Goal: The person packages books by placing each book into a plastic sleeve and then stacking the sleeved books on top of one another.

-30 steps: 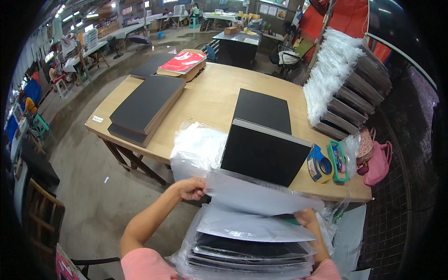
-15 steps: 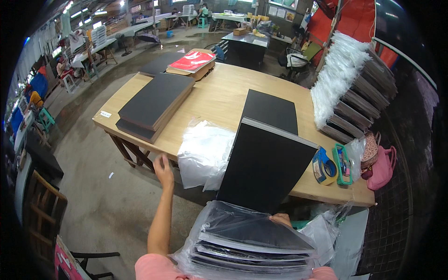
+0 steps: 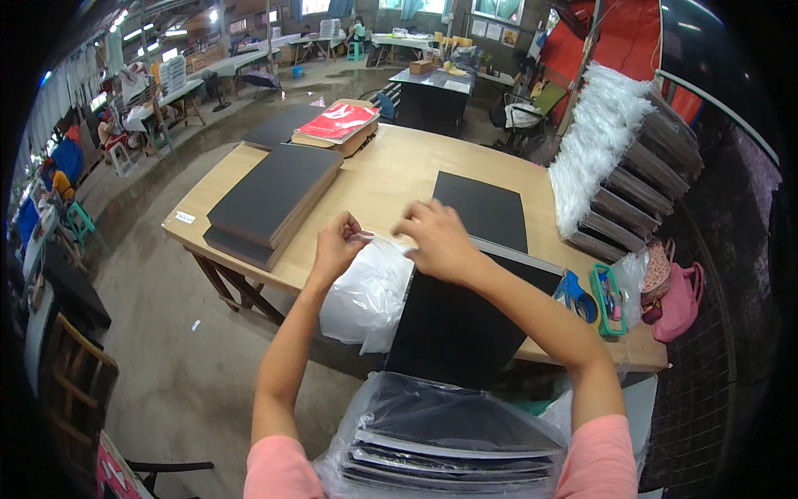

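Left hand pinches plastic, right hand partly spread nearby.

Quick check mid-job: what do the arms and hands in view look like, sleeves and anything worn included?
Both arms wear plain, light-pink fabric short sleeves ending near the elbows; no print shows on them. Below, the forearms are bare. The left hand and right hand are ungloved, and I see no watch, bracelet, cable or marking. Fingertip detail is too small to tell.
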A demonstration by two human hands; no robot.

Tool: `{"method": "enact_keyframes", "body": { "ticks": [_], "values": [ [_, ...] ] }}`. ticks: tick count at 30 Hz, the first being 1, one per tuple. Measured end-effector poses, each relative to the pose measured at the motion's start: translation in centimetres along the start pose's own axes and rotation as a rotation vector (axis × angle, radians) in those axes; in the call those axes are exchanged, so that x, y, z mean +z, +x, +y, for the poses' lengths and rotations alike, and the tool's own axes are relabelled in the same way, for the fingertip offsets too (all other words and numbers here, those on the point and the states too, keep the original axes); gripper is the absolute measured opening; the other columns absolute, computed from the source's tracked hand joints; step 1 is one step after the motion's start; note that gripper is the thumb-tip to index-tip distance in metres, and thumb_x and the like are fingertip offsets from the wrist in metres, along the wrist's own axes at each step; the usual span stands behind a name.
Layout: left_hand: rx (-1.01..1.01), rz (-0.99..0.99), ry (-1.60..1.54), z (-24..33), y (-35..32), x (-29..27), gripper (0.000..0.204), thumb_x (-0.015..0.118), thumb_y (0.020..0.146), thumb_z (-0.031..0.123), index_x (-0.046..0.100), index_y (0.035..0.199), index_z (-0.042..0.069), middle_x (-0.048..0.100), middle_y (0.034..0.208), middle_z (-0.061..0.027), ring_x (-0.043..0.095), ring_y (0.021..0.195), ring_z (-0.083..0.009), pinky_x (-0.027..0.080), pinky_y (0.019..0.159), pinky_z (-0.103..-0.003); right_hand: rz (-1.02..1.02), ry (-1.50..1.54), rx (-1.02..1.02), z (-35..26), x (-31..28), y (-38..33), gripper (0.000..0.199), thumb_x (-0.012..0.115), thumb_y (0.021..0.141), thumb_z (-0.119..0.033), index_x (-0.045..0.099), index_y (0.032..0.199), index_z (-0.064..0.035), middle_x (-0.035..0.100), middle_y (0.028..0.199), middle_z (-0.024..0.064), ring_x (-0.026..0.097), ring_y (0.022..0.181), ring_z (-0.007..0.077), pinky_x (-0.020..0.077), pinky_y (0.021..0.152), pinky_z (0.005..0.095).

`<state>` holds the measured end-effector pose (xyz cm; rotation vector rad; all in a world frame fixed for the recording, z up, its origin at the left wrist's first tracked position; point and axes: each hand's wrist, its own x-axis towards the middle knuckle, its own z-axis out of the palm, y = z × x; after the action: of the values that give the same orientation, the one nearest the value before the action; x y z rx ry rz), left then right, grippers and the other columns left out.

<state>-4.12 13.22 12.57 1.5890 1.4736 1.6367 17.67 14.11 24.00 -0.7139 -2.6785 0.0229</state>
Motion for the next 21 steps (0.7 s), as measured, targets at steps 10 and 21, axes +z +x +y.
{"method": "enact_keyframes", "body": {
  "ticks": [10,21],
  "values": [
    [-0.128,-0.005,0.254,-4.4,-2.0,-1.9,0.02,0.072,0.079,0.021,0.067,0.075,0.001,0.048,0.058,0.0015,0.042,0.057,-0.0075,0.035,0.053,-0.025,-0.221,-0.195,0.103,3.5,4.5,9.6,0.018,0.057,0.078,-0.01,0.071,0.087,-0.0185,0.062,0.101,0.0049,0.054,0.103,0.025,0.0369,0.088,0.0529],
    [-0.266,-0.246,-0.383,-3.7,0.5,0.1,0.042,0.057,0.09,0.042,0.064,0.078,0.002,0.056,0.076,-0.0039,0.053,0.072,-0.0137,0.042,0.067,-0.028,-0.613,-0.114,0.077,6.0,6.2,10.6,0.02,0.07,0.073,-0.028,0.07,0.088,-0.0166,0.069,0.089,-0.0005,0.062,0.093,0.0225,0.0442,0.077,0.0424]
  ]
}}
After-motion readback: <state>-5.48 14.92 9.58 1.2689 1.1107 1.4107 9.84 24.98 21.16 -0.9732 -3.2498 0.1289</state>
